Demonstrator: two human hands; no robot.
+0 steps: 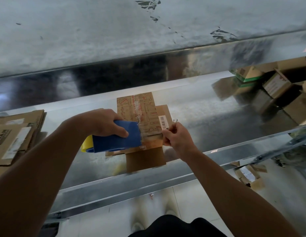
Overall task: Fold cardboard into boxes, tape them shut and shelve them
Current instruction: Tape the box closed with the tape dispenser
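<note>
A small brown cardboard box (142, 110) with red and green print lies on the shiny metal shelf (208, 115), one plain flap hanging over the front edge. A strip of clear tape runs along its top seam. My left hand (104, 121) grips a blue tape dispenser (117, 138) with a yellow roll, its front edge against the box's near left side. My right hand (176, 135) pinches the box's near right edge, beside a white barcode label (163, 123).
Flattened cardboard sheets (15, 134) are stacked on the shelf at the left. Several folded boxes (275, 84) sit at the far right of the shelf. An upper metal shelf (131, 40) overhangs. Cardboard scraps (248, 175) lie on the tiled floor below right.
</note>
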